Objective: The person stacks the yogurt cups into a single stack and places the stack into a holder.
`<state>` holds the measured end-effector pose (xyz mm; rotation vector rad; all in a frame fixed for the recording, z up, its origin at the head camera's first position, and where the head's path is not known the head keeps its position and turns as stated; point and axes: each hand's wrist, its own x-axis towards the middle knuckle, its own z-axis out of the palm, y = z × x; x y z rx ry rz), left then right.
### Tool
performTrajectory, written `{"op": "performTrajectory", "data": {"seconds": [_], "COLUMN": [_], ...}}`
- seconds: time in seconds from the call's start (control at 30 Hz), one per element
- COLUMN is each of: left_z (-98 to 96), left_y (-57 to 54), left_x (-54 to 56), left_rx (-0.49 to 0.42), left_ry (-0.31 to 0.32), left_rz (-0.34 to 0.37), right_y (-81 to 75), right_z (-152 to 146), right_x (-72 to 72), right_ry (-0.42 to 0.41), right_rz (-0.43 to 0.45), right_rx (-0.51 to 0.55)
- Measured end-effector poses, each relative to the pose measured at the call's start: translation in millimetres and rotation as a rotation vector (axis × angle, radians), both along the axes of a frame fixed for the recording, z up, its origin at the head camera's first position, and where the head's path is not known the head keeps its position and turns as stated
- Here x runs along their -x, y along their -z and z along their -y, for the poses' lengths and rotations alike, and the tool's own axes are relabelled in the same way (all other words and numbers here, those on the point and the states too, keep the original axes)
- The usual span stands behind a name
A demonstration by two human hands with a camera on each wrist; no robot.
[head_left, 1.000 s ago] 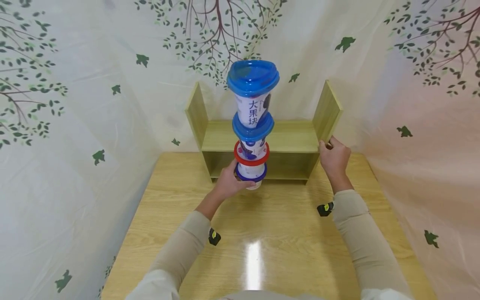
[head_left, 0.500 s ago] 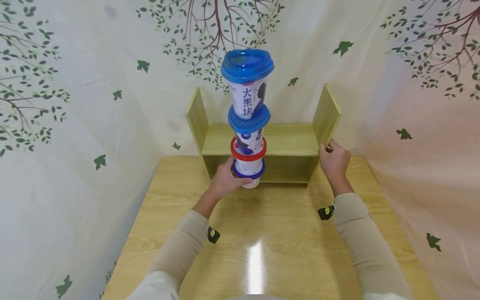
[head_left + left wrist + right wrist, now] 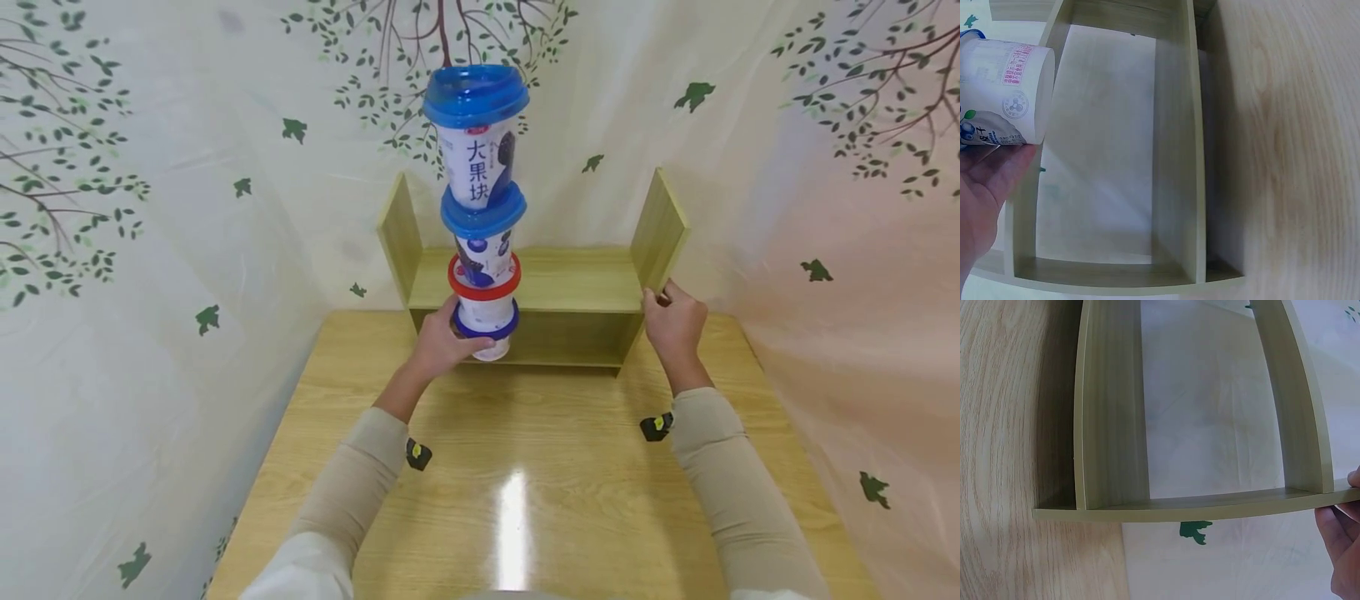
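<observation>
My left hand [image 3: 438, 340] grips the lowest cup [image 3: 492, 348] of a tall stack of several lidded yogurt cups, off the table in front of the shelf. The top cup [image 3: 477, 162] and the one below it have light blue lids; a red lid [image 3: 484, 290] and a dark blue lid [image 3: 507, 323] follow lower down. The left wrist view shows a white cup [image 3: 1007, 94] with blueberry print, fingers under its side. My right hand [image 3: 677, 323] pinches the right side panel of the pale wooden shelf [image 3: 577, 279]; the right wrist view shows its fingers [image 3: 1333, 534] against that panel's edge.
The small shelf stands at the back of a wood-grain table [image 3: 570, 458], with a raised panel [image 3: 401, 237] at its left end. Behind it hangs a pale cloth [image 3: 337, 167] printed with branches and leaves. A black wrist device [image 3: 657, 427] is by the right sleeve.
The cup stack has moved up and left in the head view with my left hand, partly as the view shifts. My right hand keeps its grip on the shelf panel.
</observation>
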<state>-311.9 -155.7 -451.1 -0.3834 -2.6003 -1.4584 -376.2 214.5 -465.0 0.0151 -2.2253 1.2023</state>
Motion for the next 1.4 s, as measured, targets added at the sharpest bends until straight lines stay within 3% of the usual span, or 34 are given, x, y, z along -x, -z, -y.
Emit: {"op": "performTrajectory", "data": {"seconds": [0.4,0.83,1.4], "left_z": [-6.3,-10.4,-18.3], "left_y": [-22.0,-34.8,-37.7], "left_x": [6.5,20.1,37.2], "left_rx": [0.001,-0.022,0.017], "left_ry": [0.013,0.043,0.024], "left_rz": [0.015,-0.010,0.025], "right_y": [1.4,1.7,2.7], "right_z": [-2,-1,-2], "right_x": [1.5,1.3,2.2], "right_ry": [-0.008,-0.002,0.001], "right_rz": [-0.005,-0.044,-0.025], "right_rx": [-0.004,-0.020,-0.010]}}
